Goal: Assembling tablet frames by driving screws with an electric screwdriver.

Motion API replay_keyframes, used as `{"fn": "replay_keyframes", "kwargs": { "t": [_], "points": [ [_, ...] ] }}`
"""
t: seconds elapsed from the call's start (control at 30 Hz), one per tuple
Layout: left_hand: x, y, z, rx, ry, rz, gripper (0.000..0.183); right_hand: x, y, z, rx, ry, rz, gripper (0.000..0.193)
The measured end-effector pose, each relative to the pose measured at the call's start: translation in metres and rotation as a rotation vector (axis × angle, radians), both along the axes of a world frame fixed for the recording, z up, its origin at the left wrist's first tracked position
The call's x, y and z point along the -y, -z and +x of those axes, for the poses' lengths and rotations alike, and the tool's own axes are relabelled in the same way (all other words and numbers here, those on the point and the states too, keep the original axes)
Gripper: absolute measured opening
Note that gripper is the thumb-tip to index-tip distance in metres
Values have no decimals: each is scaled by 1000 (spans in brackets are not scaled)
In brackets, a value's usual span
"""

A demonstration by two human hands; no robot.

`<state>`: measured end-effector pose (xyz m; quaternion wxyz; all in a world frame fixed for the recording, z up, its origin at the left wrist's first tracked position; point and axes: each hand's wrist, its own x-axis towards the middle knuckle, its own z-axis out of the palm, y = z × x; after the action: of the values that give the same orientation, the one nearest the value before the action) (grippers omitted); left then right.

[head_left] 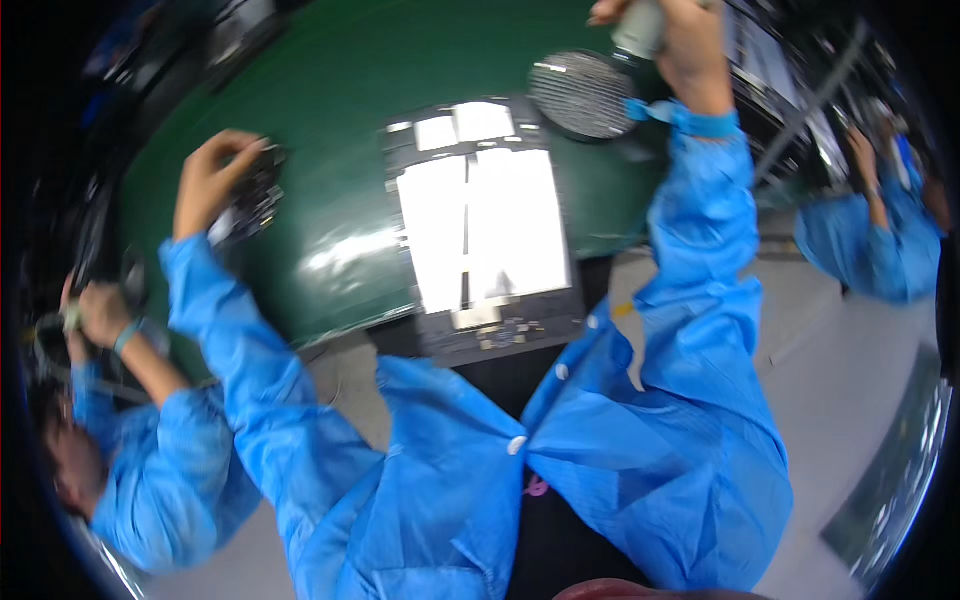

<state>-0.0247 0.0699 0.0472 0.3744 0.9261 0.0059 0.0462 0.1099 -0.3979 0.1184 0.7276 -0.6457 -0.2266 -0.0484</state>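
My left hand point(212, 172) reaches out to the left over the green mat point(330, 90), fingers curled on a small dark part point(255, 195) that lies there. Up at the frame's top edge, my right hand point(680, 40) is closed around a grey cylindrical tool point(638, 25), held just above a round dark mesh disc point(583, 95). Between my arms lies a dark rectangular device point(485, 225) with bright reflective panels on its face and small components along its near edge. Both my arms are in blue sleeves, and a blue strap circles my right wrist.
A person in a blue coat point(150, 470) works at the lower left, hands at the mat's edge. Another person in blue point(870, 235) stands at the right. Grey floor point(840, 380) shows below the table; dark equipment lines the far side.
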Motion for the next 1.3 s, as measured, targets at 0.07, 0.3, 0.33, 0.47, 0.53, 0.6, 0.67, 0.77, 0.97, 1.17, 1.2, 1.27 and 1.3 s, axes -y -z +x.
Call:
{"fn": "replay_keyframes", "kwargs": {
  "t": [0.07, 0.3, 0.33, 0.47, 0.53, 0.6, 0.67, 0.77, 0.97, 1.17, 1.2, 1.27, 1.3],
  "points": [
    [-8, -19, -16, 60, -81, -38, 17, 5, -1, 0, -27, -68, 5, 22],
    [105, -13, 30, 473, -250, -342, 29, 20, 16, -14, -40, -97, -22, 17],
    [118, 7, 43, 495, -237, -371, 27, 22, 20, -15, -40, -82, -43, 17],
    [134, 41, 45, 540, -15, -491, 19, 7, 25, -18, 27, -26, -133, 19],
    [136, 47, 40, 482, -20, -466, 20, 8, 26, -19, -28, -183, 33, 16],
    [136, 50, 31, 420, -40, -428, 22, 5, 39, -13, -24, -237, 63, 16],
    [142, 36, 27, 404, -118, -419, 26, -1, 40, -17, -47, -228, 119, 18],
    [144, 34, 28, 365, -168, -410, 30, -5, 43, -16, 39, -222, 82, 19],
    [144, 38, 31, 405, -161, -420, 41, -8, 47, -15, 30, -246, 69, 19],
    [142, 40, 30, 372, -198, -426, 36, -9, 50, -15, 20, -234, 68, 20],
    [142, 40, 29, 370, -199, -427, 36, -9, 51, -16, 19, -237, 74, 20],
    [144, 40, 29, 385, -223, -372, 35, -9, 52, -16, 19, -234, 66, 20],
    [142, 43, 30, 383, -222, -376, 35, -9, 53, -16, 21, -231, 62, 20]
  ]
}}
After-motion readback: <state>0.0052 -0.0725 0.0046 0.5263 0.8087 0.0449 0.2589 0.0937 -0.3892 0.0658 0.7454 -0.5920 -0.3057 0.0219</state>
